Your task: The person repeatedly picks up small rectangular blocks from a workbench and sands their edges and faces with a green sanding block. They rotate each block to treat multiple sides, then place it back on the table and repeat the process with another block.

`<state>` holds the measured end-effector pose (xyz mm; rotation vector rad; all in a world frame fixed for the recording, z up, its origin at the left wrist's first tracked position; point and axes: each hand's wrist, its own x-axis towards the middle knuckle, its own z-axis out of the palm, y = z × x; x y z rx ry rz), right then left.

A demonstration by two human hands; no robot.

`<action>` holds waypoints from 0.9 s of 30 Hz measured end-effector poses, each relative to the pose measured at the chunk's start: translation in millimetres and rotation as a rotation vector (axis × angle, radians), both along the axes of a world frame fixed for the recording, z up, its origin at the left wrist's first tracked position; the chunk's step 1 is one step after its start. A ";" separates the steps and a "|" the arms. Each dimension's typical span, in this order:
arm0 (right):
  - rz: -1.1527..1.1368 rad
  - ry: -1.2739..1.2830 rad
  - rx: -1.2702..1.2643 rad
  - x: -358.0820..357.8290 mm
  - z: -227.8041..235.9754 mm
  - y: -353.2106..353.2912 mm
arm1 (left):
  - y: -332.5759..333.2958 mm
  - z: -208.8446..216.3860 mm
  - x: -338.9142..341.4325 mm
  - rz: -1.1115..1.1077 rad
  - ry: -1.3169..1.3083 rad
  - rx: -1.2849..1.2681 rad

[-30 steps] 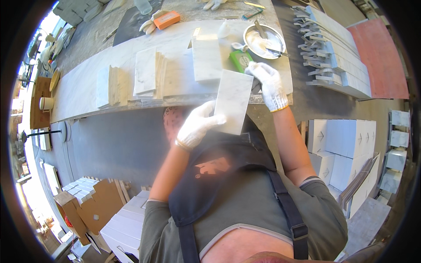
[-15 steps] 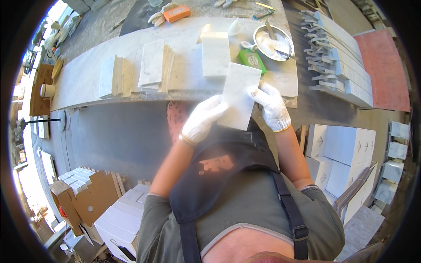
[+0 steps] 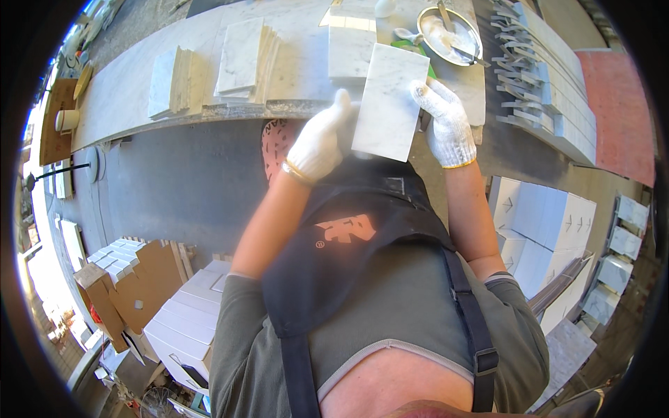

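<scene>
Pale bench (image 3: 304, 70) runs across the background, carrying two leaning tile stacks (image 3: 239, 59). Before its near edge, one marble tile (image 3: 391, 104) tilts in the right hand (image 3: 449, 125), thumb on the face at one long side; the left hand (image 3: 320, 139) stands open alongside, contact hard to tell. Even support at both long sides should steady it best. Beyond: one bowl (image 3: 472, 35), two tools (image 3: 444, 15) in it.

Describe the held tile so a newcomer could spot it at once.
Find the long pale worktable across the top of the view. Right of centre, overlapping its near edge in the picture, the gloved right hand holds a grey-veined white tile. Unlike the stacked tiles farther left, this one is single, slanted and in hand.
</scene>
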<state>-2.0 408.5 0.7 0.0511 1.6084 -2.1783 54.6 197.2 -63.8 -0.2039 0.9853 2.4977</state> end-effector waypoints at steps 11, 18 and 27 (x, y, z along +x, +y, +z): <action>0.007 0.002 0.019 1.4 -1.7 -3.1 | -7.3 -2.9 13.7 0.114 0.243 -0.202; 0.092 0.046 0.085 13.0 1.0 -7.2 | -12.3 0.5 5.9 0.173 0.254 -0.367; 0.359 -0.002 0.265 25.8 4.8 12.1 | -18.6 9.9 0.0 0.258 0.059 -0.153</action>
